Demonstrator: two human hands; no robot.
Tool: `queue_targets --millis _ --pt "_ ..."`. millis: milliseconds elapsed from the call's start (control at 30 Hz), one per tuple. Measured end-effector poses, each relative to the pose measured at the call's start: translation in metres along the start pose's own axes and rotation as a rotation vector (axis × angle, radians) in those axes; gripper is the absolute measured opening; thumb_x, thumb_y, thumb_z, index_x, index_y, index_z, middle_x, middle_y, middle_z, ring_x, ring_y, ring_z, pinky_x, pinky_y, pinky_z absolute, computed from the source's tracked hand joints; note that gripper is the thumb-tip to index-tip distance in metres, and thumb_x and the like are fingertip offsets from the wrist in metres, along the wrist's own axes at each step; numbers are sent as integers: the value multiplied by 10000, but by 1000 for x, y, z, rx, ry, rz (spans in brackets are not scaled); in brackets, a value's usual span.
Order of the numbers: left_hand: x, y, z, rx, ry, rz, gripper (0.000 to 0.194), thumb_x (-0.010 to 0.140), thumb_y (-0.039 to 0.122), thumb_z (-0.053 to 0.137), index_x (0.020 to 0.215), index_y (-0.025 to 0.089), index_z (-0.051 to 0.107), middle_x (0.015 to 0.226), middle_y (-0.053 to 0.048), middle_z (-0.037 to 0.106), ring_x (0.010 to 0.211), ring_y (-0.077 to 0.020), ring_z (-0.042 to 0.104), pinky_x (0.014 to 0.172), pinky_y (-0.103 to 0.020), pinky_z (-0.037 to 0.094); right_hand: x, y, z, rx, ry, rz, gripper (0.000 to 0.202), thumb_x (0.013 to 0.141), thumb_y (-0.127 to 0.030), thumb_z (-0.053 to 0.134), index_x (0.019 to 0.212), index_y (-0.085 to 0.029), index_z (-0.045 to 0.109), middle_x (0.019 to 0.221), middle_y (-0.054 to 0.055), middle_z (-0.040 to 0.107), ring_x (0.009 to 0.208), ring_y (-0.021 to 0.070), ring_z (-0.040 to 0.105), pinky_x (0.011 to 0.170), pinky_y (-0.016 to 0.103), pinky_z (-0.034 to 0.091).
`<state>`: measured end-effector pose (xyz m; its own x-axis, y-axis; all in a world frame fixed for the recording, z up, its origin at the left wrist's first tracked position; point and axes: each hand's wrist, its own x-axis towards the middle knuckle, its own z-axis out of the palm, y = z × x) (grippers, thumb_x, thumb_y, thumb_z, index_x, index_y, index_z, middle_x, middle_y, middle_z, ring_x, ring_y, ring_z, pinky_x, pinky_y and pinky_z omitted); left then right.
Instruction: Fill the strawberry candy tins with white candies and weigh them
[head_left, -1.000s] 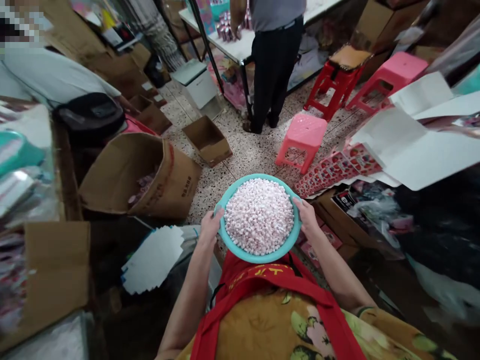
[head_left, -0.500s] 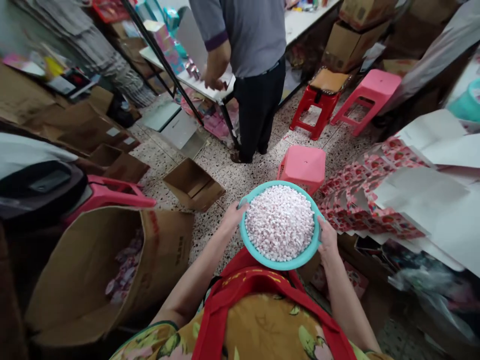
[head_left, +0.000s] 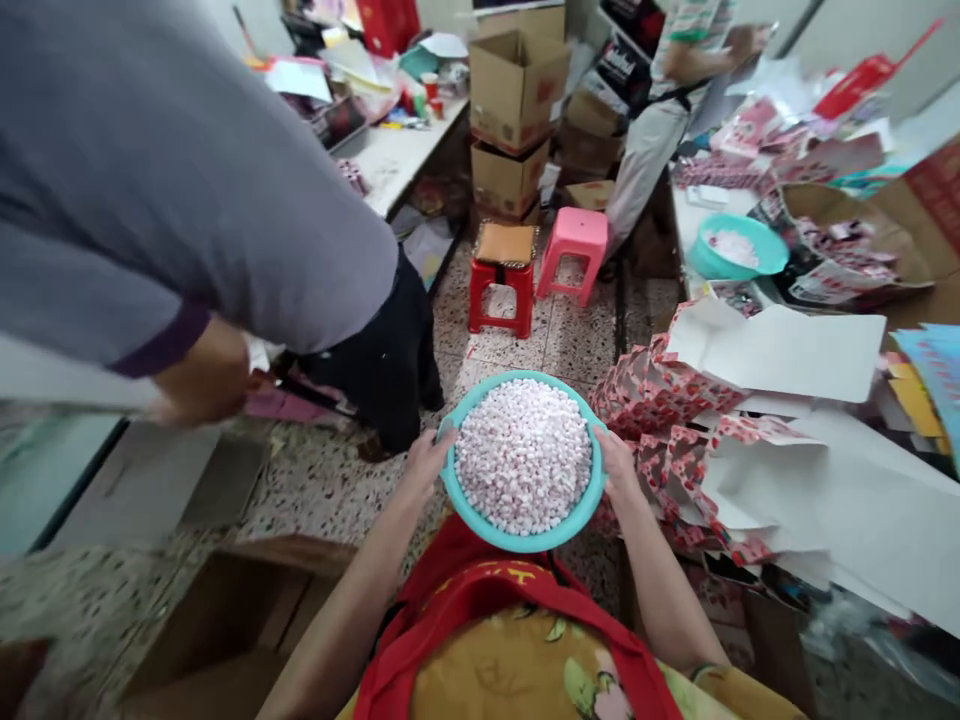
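Observation:
A turquoise basin (head_left: pixel 523 541) is held level in front of my red apron (head_left: pixel 480 590). Small white pellet-like pieces (head_left: pixel 525 455) fill it in a heap. My left hand (head_left: pixel 430 458) grips the basin's left rim, thumb on top. On the opposite side, my right hand (head_left: pixel 616 465) is closed on the right rim. The undersides of both hands' grips are hidden by the basin. Just beyond my right hand are stacked folded cartons (head_left: pixel 660 390) with a red and pink print.
A person in a grey shirt (head_left: pixel 285 200) stands close on my left. Ahead are a red stool (head_left: pixel 502 290) and a pink stool (head_left: pixel 574 250). Another person (head_left: pixel 675 90) stands by the right table, which bears a second turquoise basin (head_left: pixel 772 255). An open cardboard box (head_left: pixel 225 610) lies low left.
My view has moved forward and turned right, with the basin still in both hands. The grey-shirted person is now much closer on the left. The second person has come into view.

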<state>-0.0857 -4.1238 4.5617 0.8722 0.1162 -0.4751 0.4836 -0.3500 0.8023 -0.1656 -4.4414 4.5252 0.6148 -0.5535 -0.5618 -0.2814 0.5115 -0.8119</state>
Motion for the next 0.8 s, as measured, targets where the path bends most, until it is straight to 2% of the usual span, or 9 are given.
queue_targets --millis 133,233,333,467,633,733,800 --pt "68 37 9 76 -75 46 514 676 685 704 759 183 629 664 -23 624 667 -201 597 576 -274 407 36 -10 31 24 79 -20 543 411 -497 929 799 -167 740 751 20 757 652 163 669 663 299 570" --pt "107 62 16 110 -100 49 488 690 663 694 774 186 633 676 -24 632 662 -198 592 575 -274 401 61 -25 52 21 107 -39 536 409 -501 926 781 -165 736 750 27 755 656 169 669 658 301 564" --pt "134 86 22 79 -108 43 512 681 685 684 774 185 623 644 -14 608 627 -185 569 569 -276 394 86 -52 74 6 116 -64 529 418 -508 922 780 -167 742 747 25 753 659 166 660 649 289 549" --pt "157 118 31 1 -83 -5 571 628 728 697 775 184 605 616 2 575 605 -176 555 562 -275 393 131 -106 111 -64 64 -85 525 423 -509 922 769 -154 749 724 31 745 647 173 643 623 294 528" --pt "177 150 45 -207 6 -112 597 632 701 705 880 163 635 761 -39 664 723 -203 621 641 -294 466 215 -173 177 -264 -94 -77 484 414 -473 925 741 -163 747 712 20 745 658 186 645 628 295 531" --pt "198 165 60 -349 114 -143 554 680 637 720 950 157 661 899 -73 715 854 -229 659 732 -311 501 285 -192 224 -399 -242 -22 475 450 -505 912 755 -181 745 716 10 751 635 186 645 604 298 540" --pt "219 174 75 -390 226 -196 515 704 612 729 941 159 673 923 -81 728 879 -236 670 757 -315 512 337 -198 258 -470 -351 39 486 498 -532 898 807 -186 755 767 19 768 639 190 659 596 305 554"
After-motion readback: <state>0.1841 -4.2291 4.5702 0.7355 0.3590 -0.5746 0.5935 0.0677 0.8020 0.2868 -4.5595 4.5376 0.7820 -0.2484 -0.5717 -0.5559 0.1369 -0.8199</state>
